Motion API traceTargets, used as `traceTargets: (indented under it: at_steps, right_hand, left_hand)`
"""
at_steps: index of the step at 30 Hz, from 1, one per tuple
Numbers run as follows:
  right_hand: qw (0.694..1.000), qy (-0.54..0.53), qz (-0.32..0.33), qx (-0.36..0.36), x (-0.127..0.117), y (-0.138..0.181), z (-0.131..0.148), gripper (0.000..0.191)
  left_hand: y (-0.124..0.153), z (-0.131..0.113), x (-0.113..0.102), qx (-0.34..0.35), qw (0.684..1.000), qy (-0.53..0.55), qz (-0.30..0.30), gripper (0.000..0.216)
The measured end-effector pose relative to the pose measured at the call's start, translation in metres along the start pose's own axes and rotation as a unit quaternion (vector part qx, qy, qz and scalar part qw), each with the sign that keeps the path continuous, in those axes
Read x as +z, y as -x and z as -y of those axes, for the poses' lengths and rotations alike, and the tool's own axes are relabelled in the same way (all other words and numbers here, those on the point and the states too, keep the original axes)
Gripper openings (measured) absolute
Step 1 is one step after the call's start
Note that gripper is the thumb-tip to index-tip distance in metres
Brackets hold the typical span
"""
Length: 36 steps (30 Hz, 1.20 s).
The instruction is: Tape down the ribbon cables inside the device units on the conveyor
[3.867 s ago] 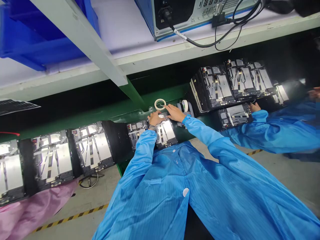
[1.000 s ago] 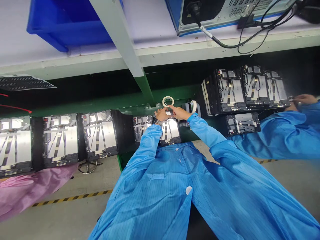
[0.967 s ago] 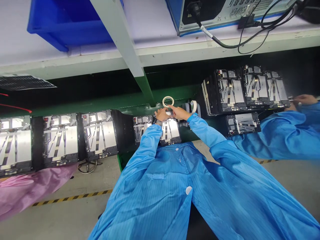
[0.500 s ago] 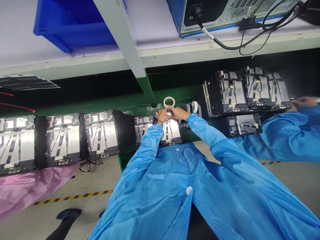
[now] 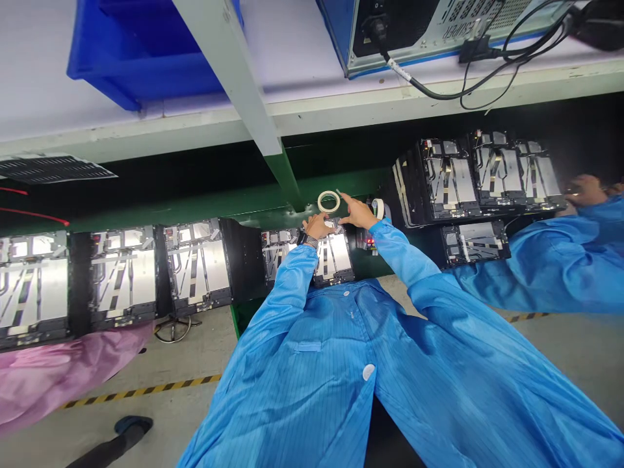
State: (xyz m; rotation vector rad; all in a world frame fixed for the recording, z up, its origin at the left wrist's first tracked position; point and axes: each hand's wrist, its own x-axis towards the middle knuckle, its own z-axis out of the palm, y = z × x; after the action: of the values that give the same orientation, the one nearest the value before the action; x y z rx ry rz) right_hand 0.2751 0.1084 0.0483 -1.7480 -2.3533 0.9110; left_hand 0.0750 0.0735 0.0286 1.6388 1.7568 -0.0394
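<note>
A silver-and-black electronic panel assembly [image 5: 333,255] lies right in front of me on the green bench. My left hand [image 5: 318,226] rests over its far edge, fingers spread and laid on it. To the right, my right hand [image 5: 358,212] is raised just off that edge, index finger stretched out and thumb apart. A small pale bit at the index fingertip is too small to name. Beyond both hands, a roll of cream tape [image 5: 320,202] lies near that fingertip. A second tape roll [image 5: 378,208] stands by my right wrist.
More panel assemblies [image 5: 197,263] line the bench at left, beside a person's pink sleeve [image 5: 73,357]. Stacked assemblies [image 5: 451,175] stand at right near another person's hand [image 5: 585,190]. A shelf above carries a blue bin [image 5: 146,78] and a cabled metal case [image 5: 453,39].
My right hand has moved right, away from my left hand, and its index finger now points out. My left hand has stayed at the panel's far edge. A red light shows beside my right wrist.
</note>
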Motion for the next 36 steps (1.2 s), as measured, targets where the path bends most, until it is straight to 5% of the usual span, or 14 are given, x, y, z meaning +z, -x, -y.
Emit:
traceTargets:
  at_steps: [3,11,18,23,30,36]
  right_hand:
    - [0.993,-0.08,-0.07,0.043,0.009,0.012,-0.011,0.09]
    - [0.977,-0.166,-0.074,0.11,0.059,0.031,-0.002,0.094]
    - [0.959,-0.18,-0.171,0.135,0.062,0.052,0.013,0.076]
    - [0.96,-0.184,-0.172,0.122,0.069,0.081,0.025,0.073]
    - [0.97,-0.151,-0.185,0.054,0.081,0.089,0.049,0.062]
    - [0.987,-0.135,-0.046,-0.072,0.094,0.066,0.083,0.075]
  left_hand:
    - [-0.001,0.001,0.001,-0.002,1.0,-0.006,0.003,0.057]
    - [-0.004,0.005,0.002,0.003,1.0,-0.013,0.0,0.057]
    - [0.007,0.001,-0.002,0.034,0.999,-0.027,-0.009,0.064]
    - [0.014,-0.007,-0.005,0.047,0.998,-0.036,-0.033,0.058]
    - [0.052,0.05,-0.027,0.03,0.979,0.094,-0.179,0.036]
    - [0.092,0.086,-0.004,-0.068,0.968,0.178,-0.161,0.04]
